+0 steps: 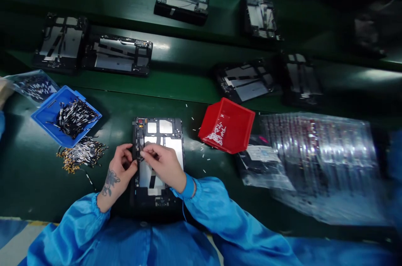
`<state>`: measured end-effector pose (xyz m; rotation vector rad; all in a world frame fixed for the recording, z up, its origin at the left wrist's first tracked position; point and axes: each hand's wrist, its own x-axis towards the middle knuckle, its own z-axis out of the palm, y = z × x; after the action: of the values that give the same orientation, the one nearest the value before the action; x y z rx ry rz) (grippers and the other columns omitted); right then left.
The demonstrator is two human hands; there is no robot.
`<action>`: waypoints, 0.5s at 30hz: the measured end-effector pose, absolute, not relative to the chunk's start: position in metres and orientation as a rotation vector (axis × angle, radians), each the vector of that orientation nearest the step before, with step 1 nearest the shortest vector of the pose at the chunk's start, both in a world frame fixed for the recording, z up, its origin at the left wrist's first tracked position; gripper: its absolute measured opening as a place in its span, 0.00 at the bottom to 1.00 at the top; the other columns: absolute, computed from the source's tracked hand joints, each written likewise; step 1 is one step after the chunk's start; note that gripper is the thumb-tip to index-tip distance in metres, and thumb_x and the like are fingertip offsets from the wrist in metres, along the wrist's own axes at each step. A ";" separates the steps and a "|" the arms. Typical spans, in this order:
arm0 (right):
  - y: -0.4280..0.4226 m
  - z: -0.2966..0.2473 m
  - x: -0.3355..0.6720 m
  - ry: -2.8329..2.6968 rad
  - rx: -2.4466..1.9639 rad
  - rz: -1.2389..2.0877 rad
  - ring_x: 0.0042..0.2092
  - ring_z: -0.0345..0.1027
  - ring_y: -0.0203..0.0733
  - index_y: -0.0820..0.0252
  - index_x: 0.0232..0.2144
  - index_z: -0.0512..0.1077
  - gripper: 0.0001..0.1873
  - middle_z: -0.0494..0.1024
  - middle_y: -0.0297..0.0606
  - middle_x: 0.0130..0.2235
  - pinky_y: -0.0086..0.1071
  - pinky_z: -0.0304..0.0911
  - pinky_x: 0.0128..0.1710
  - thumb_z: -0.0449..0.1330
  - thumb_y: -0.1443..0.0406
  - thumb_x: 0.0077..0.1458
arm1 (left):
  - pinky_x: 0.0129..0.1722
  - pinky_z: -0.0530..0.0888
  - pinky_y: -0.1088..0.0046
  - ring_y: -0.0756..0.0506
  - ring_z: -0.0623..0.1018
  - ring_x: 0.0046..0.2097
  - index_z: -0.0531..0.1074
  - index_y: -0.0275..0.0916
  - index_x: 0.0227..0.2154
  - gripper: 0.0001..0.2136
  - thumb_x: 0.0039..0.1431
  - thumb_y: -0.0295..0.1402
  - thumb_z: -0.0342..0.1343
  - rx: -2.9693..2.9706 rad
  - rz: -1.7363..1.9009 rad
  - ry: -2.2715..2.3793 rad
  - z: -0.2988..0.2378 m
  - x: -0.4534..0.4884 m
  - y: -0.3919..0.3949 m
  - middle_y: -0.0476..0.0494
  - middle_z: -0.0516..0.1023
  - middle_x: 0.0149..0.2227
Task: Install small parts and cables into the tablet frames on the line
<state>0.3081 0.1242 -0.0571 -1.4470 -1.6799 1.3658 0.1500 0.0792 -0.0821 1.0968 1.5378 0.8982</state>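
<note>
An opened tablet [174, 149] lies in front of me, its inner boards, silver battery panels and dark flat cables showing. My left hand [121, 167] rests at its left edge, fingers curled with a gap between thumb and index finger, nothing visible in them. Over the tablet's left half, my right hand [165, 164] pinches thumb and index finger together near that edge. Whatever is in this pinch is too small to make out. Left of my hands, a pile of short black-and-white cables [83, 153] with gold ends lies beside a blue bin [47, 117] holding more cables [77, 117].
A red bin [243, 126] holds small white pieces [216, 136]; several more lie scattered beside it. Clear plastic trays [326, 153] and a bagged pack [264, 161] are at right. Other opened tablets [117, 54] line the back. Another person's hand [3, 90] touches a cable bag [34, 86].
</note>
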 end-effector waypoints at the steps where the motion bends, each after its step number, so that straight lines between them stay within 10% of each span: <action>1: 0.126 -0.056 0.310 -1.721 -1.473 1.303 0.30 0.67 0.34 0.58 0.30 0.72 0.06 0.73 0.32 0.28 0.27 0.61 0.31 0.57 0.65 0.57 | 0.28 0.66 0.79 0.53 0.67 0.28 0.68 0.40 0.44 0.14 0.54 0.28 0.54 1.135 0.923 1.525 -0.081 0.150 0.079 0.54 0.64 0.29; 15: 0.137 -0.054 0.313 -1.889 -1.588 1.115 0.34 0.66 0.35 0.59 0.29 0.72 0.04 0.70 0.38 0.44 0.30 0.62 0.34 0.58 0.69 0.55 | 0.35 0.69 0.74 0.49 0.69 0.37 0.77 0.45 0.46 0.18 0.60 0.24 0.47 1.590 0.754 1.370 -0.082 0.138 0.080 0.47 0.60 0.34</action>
<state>0.3133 0.1373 -0.0538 -1.5882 -1.8893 1.1146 0.1384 0.0799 -0.0821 1.5901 1.3698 0.7545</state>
